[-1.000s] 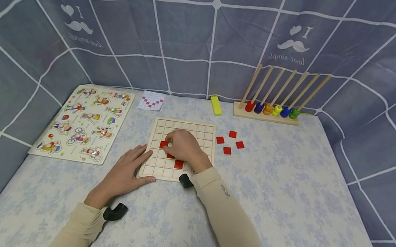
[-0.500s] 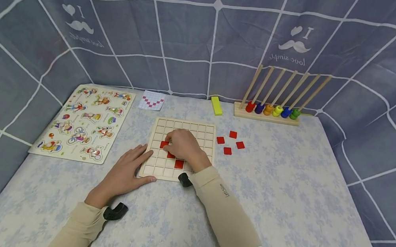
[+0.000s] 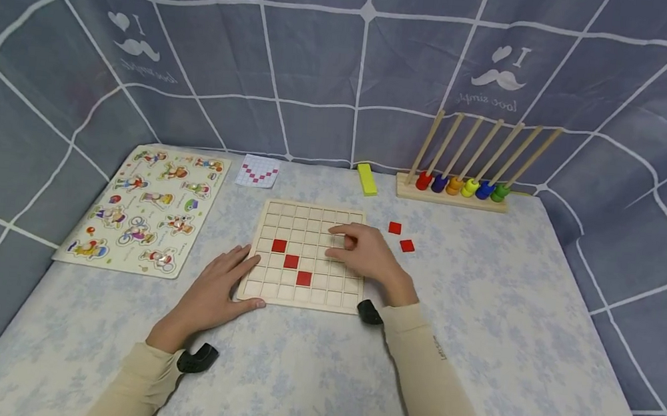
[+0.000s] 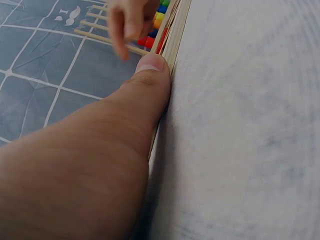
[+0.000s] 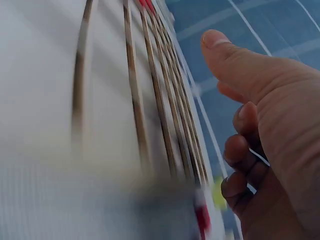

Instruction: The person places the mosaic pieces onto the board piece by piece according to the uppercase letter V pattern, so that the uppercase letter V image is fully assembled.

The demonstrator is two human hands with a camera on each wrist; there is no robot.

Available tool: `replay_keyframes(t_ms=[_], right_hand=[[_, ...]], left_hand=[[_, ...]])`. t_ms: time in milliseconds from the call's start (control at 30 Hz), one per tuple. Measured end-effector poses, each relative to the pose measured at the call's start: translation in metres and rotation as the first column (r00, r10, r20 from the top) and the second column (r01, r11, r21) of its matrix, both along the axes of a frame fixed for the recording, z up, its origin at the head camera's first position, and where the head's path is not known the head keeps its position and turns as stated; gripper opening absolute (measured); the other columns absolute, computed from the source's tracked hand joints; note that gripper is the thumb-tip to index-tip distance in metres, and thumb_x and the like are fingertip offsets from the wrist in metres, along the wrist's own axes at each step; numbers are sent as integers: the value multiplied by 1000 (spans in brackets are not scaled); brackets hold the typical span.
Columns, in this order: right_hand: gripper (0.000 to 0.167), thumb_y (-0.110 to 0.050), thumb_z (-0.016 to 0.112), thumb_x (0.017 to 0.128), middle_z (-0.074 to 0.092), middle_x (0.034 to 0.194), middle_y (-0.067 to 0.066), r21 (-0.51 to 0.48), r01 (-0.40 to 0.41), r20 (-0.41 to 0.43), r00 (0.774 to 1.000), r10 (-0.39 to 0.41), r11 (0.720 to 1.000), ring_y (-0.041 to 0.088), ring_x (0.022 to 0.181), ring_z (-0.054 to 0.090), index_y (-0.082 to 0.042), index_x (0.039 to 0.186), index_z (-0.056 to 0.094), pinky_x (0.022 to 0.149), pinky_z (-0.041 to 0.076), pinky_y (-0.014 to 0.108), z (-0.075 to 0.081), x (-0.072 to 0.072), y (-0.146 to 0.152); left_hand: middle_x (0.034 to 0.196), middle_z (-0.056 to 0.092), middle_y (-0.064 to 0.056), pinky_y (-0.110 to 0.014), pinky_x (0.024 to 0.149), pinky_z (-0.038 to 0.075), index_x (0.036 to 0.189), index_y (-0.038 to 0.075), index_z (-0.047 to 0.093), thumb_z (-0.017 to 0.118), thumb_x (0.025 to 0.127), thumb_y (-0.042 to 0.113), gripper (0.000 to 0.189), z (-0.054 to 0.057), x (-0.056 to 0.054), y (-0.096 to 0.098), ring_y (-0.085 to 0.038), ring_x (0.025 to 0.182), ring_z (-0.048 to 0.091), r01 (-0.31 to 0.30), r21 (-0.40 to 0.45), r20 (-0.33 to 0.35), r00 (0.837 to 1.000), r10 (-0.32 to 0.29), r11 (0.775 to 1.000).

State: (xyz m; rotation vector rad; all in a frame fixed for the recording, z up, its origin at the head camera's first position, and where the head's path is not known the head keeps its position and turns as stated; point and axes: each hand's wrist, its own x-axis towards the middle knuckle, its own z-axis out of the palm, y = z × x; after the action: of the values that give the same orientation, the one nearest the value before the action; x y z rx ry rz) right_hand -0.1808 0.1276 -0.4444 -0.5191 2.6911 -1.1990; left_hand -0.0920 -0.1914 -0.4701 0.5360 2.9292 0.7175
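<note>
Fingers of the left hand spread against the board; right hand hovers loose, empty.

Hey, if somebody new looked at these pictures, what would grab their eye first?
Probably the three red tiles in a slanting line on the pale board, with the left hand at the board's left edge and the right hand over its right side. Next might be the bead rack, its bright beads in a row at the back right of the table.
</note>
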Motion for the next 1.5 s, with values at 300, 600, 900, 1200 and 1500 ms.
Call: replay_keyframes(t_ms=[300, 600, 900, 1200, 1500], right_hand=[[44, -30, 83, 88, 44, 70, 0, 29, 185, -24, 983, -184, 982, 17, 69, 42, -16, 128, 72, 74, 40, 36, -13, 25, 83], [46, -31, 82, 88, 46, 72, 1, 76, 220, -24, 976, -218, 973, 18, 70, 43, -12, 129, 71, 75, 40, 35, -26, 26, 97], [46, -29, 80, 90, 49, 75, 1, 84, 230, -26, 973, -228, 970, 18, 73, 46, -10, 130, 69, 77, 42, 34, -31, 26, 99], [45, -28, 78, 92, 53, 78, 2, 110, 207, -35, 978, -204, 972, 18, 74, 47, -9, 131, 69, 73, 39, 34, -33, 23, 98], [38, -26, 77, 93, 52, 76, 1, 126, 178, -60, 983, -172, 976, 16, 72, 45, -10, 127, 71, 72, 37, 34, -35, 23, 98]], left_hand=[[167, 30, -17, -62, 124, 23, 157, 11, 41, 77, 85, 55, 92, 0, 0, -1, -41, 155, 25, -3, -9, -3, 1000, 3, 1000], [167, 30, -16, -62, 124, 24, 157, 12, 41, 77, 85, 55, 92, -4, 2, -1, -40, 155, 26, -9, -4, -6, 1000, 9, 1000], [167, 30, -17, -62, 124, 23, 157, 12, 41, 77, 85, 56, 92, 1, 1, -2, -41, 155, 25, 1, -2, -9, 1000, -1, 1000], [168, 28, -15, -62, 125, 21, 159, 13, 39, 76, 86, 56, 93, 0, 0, -2, -40, 156, 22, -3, -14, 21, 1000, 4, 1000], [168, 28, -17, -61, 125, 21, 158, 12, 39, 77, 85, 55, 93, -2, 1, -2, -40, 155, 23, -2, -9, 15, 1000, 2, 1000]])
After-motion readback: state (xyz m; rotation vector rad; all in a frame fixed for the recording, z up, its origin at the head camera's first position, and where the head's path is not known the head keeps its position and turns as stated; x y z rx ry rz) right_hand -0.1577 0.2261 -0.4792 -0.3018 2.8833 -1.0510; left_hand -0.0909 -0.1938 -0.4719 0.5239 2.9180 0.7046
